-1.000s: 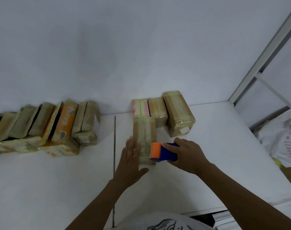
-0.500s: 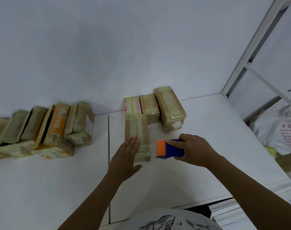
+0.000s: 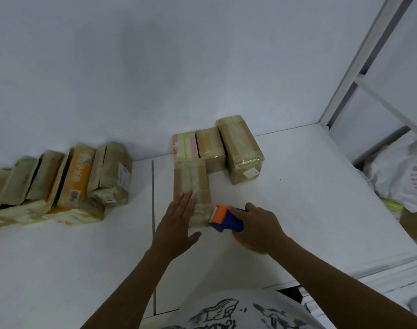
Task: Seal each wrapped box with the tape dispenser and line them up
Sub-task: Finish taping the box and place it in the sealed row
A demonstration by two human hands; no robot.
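A white surface fills the lower frame. At left centre a long row of wrapped boxes leans along the wall; three more stand at centre, apparently sealed already. Just below them lies the box in hand, taped along its top. The left hand lies flat on it, fingers together. The right hand wraps the dispenser at the box's near right corner. Lining up remains.

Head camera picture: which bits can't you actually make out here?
Head view only:
- Dispenser: its rear and tape roll are covered by the right hand.
- Box: near end lies under the left hand.
- Left row: cut off at the frame edge.
- Labels: too small.
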